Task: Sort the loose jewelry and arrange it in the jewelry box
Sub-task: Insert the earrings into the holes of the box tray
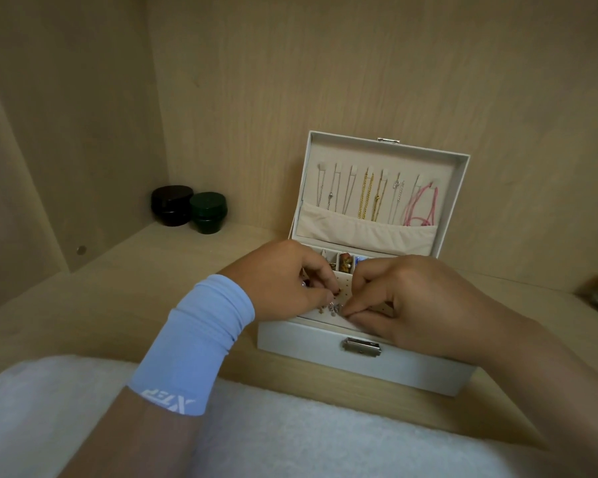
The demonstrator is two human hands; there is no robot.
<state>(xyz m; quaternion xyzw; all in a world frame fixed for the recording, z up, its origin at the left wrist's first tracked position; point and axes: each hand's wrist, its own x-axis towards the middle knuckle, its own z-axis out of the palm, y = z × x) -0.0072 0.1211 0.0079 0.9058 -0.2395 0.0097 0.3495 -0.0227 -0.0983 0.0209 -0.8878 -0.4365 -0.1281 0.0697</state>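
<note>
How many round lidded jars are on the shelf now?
2: a black jar in the back left corner, a green jar just right of it. None looks hidden.

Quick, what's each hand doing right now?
Left hand: fingers curled at the earring panel; what it holds cannot be told.
Right hand: pinches a silver earring.

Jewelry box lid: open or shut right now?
Open. The lid stands upright at the back of the jewelry box, its lining showing, necklaces hanging above a pocket.
</note>
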